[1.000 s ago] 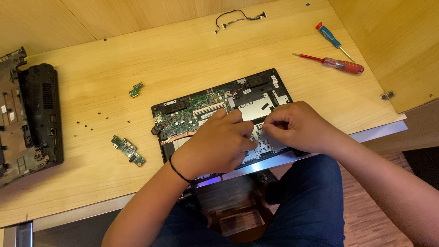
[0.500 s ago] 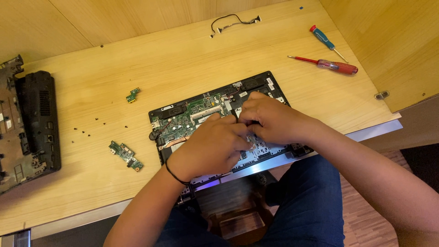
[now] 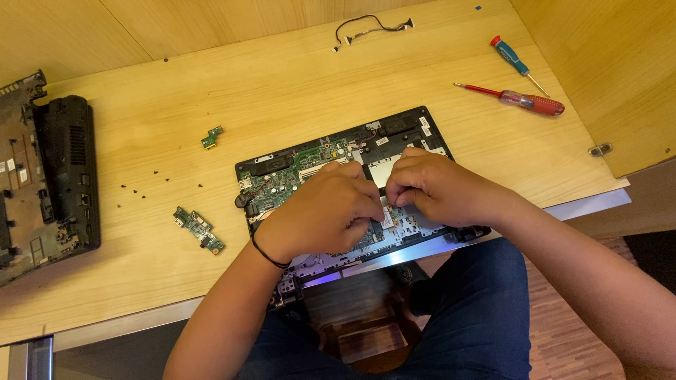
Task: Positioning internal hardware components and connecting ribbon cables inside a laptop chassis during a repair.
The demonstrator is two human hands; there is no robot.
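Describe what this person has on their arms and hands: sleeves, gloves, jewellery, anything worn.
Both forearms are bare, with no sleeves in view and no gloves. The left hand has a thin black band around its wrist, like a hair tie or cord bracelet. The right hand wears nothing visible: no watch, no band. No rings show on the fingers that can be seen. Dark blue jeans cover the lap below.

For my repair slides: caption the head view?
Both hands, left and right, work inside an opened laptop on a wooden table.

An electronics repair bench: opened laptop (image 3: 345, 183), screwdrivers (image 3: 524, 102), loose circuit boards (image 3: 200, 229).
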